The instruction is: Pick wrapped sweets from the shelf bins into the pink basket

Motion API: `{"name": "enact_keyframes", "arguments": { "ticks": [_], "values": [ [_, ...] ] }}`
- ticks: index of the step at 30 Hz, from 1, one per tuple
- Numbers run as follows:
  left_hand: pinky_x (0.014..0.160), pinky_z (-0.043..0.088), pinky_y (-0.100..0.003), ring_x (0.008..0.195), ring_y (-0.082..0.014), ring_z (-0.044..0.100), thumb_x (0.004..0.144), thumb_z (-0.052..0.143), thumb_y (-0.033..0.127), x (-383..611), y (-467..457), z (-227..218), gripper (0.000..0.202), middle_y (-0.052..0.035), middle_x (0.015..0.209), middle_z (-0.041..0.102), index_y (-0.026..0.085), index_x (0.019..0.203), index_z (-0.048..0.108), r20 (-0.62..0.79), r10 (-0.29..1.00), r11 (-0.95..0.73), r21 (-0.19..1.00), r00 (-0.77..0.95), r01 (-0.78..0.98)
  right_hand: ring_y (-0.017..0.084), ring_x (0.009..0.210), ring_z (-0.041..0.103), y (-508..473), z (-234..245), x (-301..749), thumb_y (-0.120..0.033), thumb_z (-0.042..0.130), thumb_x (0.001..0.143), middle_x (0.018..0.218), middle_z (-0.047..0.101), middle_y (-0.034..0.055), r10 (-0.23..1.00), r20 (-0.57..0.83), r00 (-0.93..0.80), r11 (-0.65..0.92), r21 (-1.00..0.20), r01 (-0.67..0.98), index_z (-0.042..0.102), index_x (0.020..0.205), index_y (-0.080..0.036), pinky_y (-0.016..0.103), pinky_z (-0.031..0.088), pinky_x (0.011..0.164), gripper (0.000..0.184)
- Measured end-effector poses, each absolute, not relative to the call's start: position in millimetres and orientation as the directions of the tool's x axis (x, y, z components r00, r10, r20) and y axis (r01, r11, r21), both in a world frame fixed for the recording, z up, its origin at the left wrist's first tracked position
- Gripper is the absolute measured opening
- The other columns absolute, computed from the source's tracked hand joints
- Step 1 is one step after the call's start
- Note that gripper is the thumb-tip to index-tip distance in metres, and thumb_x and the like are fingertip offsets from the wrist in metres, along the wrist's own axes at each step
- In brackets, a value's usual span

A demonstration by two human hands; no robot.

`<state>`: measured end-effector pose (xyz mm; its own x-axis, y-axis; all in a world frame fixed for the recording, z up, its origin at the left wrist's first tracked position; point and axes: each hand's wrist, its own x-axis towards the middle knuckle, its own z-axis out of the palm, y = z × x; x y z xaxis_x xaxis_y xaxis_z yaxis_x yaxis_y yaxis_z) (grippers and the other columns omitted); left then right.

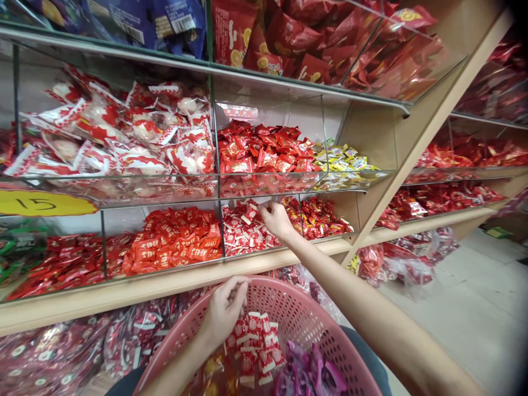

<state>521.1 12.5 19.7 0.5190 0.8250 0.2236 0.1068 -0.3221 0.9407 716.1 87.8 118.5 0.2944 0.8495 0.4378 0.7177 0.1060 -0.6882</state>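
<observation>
Candies point(247, 239), red and white, lay heaped on the shelf point(124, 294) just below and left of my right hand point(275, 220). One was raised at that hand's fingertips, which were drawn close together; I could not tell whether they were clamped on it. My left hand point(226, 308) was well apart from the right, nearer me, its fingers curled by the rim of the pink basket point(297, 302); I could not tell whether it gripped anything. More candies lay in the basket, just beside and below my left hand, with purple packets point(309, 371) to their right. Orange-red packets point(173, 239) lay left of my right hand, and above it sat red packets point(268, 146) beside yellow ones point(342, 157). A yellow tag point(45, 202) read 15, well left of both hands.
</observation>
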Motion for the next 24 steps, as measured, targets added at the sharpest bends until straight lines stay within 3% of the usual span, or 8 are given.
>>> {"name": "enact_keyframes", "arguments": {
  "ticks": [3,5,7,10,12,18,24],
  "values": [
    [0.045,0.041,-0.019,0.047,-0.0088,0.052,0.088,0.049,0.042,522.2,12.5,21.2,0.029,0.0038,0.059,0.053,0.015,0.095,0.059,0.193,0.831,-0.251,0.967,0.522,0.044,0.015,0.067,0.054,58.2,110.4,712.5,-0.032,0.047,0.085,0.071,0.061,0.0029,0.821,0.484,0.304,0.268,-0.796,0.543,0.058,0.076,-0.014,0.026,0.041,0.064,0.023],
    [0.044,0.041,-0.018,0.045,-0.0082,0.052,0.086,0.053,0.044,522.6,11.6,25.5,0.031,0.0039,0.059,0.053,0.014,0.094,0.059,0.147,0.827,-0.154,0.987,0.542,-0.033,0.015,0.066,0.051,35.6,105.6,706.0,-0.034,0.049,0.085,0.068,0.057,0.0012,0.803,0.527,0.280,0.350,-0.795,0.495,0.056,0.073,-0.016,0.026,0.040,0.063,0.023],
    [0.042,0.040,-0.017,0.044,-0.0078,0.052,0.085,0.052,0.048,522.1,10.8,32.4,0.036,0.0028,0.059,0.055,0.014,0.094,0.060,0.043,0.794,0.038,0.992,0.606,-0.121,0.014,0.068,0.050,12.2,100.4,697.1,-0.033,0.047,0.087,0.070,0.055,0.0011,0.791,0.564,0.239,0.389,-0.764,0.515,0.055,0.073,-0.017,0.027,0.039,0.064,0.022],
    [0.037,0.035,-0.015,0.041,-0.0075,0.052,0.086,0.041,0.059,519.6,11.1,43.1,0.052,-0.0001,0.059,0.057,0.012,0.092,0.062,-0.132,0.672,0.378,0.907,0.729,-0.185,0.014,0.072,0.049,-20.5,89.6,683.6,-0.027,0.044,0.092,0.077,0.054,0.0019,0.785,0.599,0.161,0.412,-0.698,0.585,0.053,0.076,-0.018,0.027,0.039,0.066,0.020],
    [0.034,0.033,-0.015,0.040,-0.0079,0.052,0.085,0.037,0.063,517.8,12.1,47.0,0.057,-0.0014,0.059,0.058,0.012,0.092,0.062,-0.189,0.610,0.495,0.850,0.769,-0.183,0.015,0.077,0.050,-38.8,80.3,677.3,-0.024,0.042,0.094,0.081,0.054,0.0028,0.777,0.624,0.082,0.431,-0.623,0.652,0.053,0.081,-0.019,0.028,0.041,0.069,0.017],
    [0.041,0.038,-0.016,0.052,-0.0090,0.055,0.084,0.054,0.051,517.1,11.8,45.1,0.040,-0.0030,0.071,0.063,0.014,0.094,0.064,-0.156,0.658,0.465,0.854,0.736,-0.235,0.017,0.086,0.053,-71.8,56.8,675.6,-0.017,0.043,0.094,0.093,0.059,0.0063,0.672,0.698,-0.248,0.552,-0.250,0.795,0.054,0.100,-0.018,0.029,0.043,0.072,0.012],
    [0.057,0.046,-0.018,0.061,-0.0083,0.055,0.074,0.071,0.036,518.0,7.7,46.4,0.027,0.0003,0.073,0.063,0.016,0.091,0.069,-0.095,0.765,0.274,0.943,0.636,-0.188,0.017,0.089,0.054,-83.6,42.5,687.7,-0.015,0.039,0.094,0.098,0.062,0.0076,0.637,0.643,-0.426,0.608,-0.079,0.790,0.052,0.108,-0.017,0.030,0.045,0.072,0.019]
  ]
}}
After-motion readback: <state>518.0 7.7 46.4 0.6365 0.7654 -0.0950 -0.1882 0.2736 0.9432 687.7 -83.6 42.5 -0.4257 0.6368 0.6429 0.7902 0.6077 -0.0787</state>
